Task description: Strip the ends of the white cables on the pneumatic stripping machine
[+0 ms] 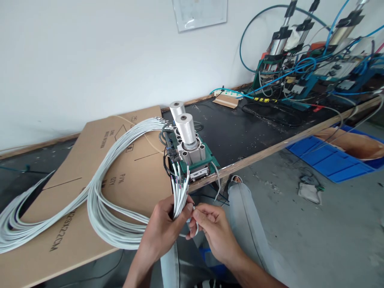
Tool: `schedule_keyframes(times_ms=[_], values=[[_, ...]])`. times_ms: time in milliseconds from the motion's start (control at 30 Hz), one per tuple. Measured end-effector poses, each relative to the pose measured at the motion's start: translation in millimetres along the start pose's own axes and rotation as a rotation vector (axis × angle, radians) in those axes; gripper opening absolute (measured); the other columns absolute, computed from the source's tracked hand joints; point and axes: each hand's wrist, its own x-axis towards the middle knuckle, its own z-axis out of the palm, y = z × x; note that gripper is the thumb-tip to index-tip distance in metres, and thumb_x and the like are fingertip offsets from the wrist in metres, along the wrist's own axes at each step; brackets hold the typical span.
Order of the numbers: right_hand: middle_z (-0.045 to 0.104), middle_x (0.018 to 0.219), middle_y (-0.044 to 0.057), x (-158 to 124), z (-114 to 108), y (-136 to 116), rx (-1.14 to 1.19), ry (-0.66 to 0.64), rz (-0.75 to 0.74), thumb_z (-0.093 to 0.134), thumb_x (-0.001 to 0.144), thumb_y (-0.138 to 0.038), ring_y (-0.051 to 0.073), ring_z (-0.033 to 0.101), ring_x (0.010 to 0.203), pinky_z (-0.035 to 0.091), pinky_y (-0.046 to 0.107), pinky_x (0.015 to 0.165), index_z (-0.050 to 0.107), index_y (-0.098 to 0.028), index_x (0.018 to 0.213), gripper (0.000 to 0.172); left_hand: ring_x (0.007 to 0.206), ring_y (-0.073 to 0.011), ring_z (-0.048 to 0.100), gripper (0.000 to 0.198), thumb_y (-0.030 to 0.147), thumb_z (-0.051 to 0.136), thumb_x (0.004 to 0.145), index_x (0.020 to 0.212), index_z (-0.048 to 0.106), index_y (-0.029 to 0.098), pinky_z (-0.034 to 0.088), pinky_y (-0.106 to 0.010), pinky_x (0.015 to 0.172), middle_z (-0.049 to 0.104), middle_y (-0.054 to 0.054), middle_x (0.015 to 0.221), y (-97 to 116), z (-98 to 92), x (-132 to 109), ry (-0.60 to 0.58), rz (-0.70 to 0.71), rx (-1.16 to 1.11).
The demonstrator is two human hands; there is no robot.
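My left hand (163, 224) is closed around a bundle of white cables (181, 196) whose stripped ends, with thin coloured wires showing, point up and away from me. Close beside it, my right hand (214, 228) pinches a single white cable near its end, thumb and forefinger pressed together; the tip is mostly hidden by fingers. Just beyond the bundle, at the bench edge, stands a green-based machine (195, 156) with two knurled silver cylinders. From my left hand the rest of the cables (117, 154) loop back in a large coil to the left.
Flattened cardboard (132, 196) lies under the coil. On the black bench (222, 128) are a power strip (228, 94) and, farther right, pneumatic machines (279, 48) with blue hoses. A blue crate (327, 160) stands on the floor at right.
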Motion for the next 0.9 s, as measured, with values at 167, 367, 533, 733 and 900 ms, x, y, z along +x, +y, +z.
schedule_keyframes(times_ms=[167, 367, 533, 733, 900], values=[[0.064, 0.06, -0.001, -2, 2, 5, 0.012, 0.041, -0.022, 0.083, 0.08, -0.055, 0.01, 0.057, 0.048, 0.06, 0.028, 0.053, 0.074, -0.016, 0.072, 0.04, 0.049, -0.0138, 0.057, 0.036, 0.05, 0.064, 0.092, 0.077, 0.06, 0.018, 0.047, -0.023, 0.046, 0.059, 0.002, 0.056, -3, 2.6, 1, 0.05, 0.01, 0.101], [0.059, 0.058, -0.003, -4, 10, 16, 0.058, 0.128, -0.054, 0.08, 0.082, -0.058, 0.01, 0.055, 0.047, 0.06, 0.029, 0.056, 0.067, -0.018, 0.07, 0.044, 0.048, -0.012, 0.051, 0.038, 0.049, 0.061, 0.094, 0.073, 0.056, 0.018, 0.043, -0.022, 0.045, 0.055, 0.003, 0.055, -10, 6.8, -1, 0.105, 0.009, 0.128], [0.072, 0.073, 0.003, -7, -3, 8, -0.132, -0.021, -0.184, 0.064, 0.098, -0.051, 0.017, 0.071, 0.064, 0.062, 0.03, 0.066, 0.073, -0.019, 0.104, 0.034, 0.047, -0.0104, 0.045, 0.037, 0.048, 0.058, 0.096, 0.072, 0.053, 0.02, 0.039, -0.021, 0.047, 0.05, 0.005, 0.052, -3, 6.2, -3, 0.162, 0.052, 0.117], [0.08, 0.11, 0.006, -2, -31, -17, -0.883, -0.292, -0.894, 0.052, 0.101, -0.006, 0.019, 0.078, 0.095, 0.064, 0.031, 0.082, 0.061, -0.033, 0.14, 0.048, 0.048, -0.0103, 0.042, 0.035, 0.044, 0.059, 0.095, 0.07, 0.059, 0.019, 0.03, -0.022, 0.045, 0.048, 0.005, 0.052, 9, 9.2, -3, 0.246, 0.129, 0.215], [0.08, 0.115, 0.009, 8, -44, -38, -1.216, -0.284, -1.198, 0.062, 0.098, -0.009, 0.023, 0.077, 0.106, 0.065, 0.035, 0.088, 0.039, -0.028, 0.16, 0.069, 0.047, -0.0102, 0.042, 0.031, 0.046, 0.062, 0.092, 0.082, 0.064, 0.017, 0.034, -0.021, 0.044, 0.052, 0.004, 0.058, 17, 20.4, 1, 0.27, 0.152, 0.148]])
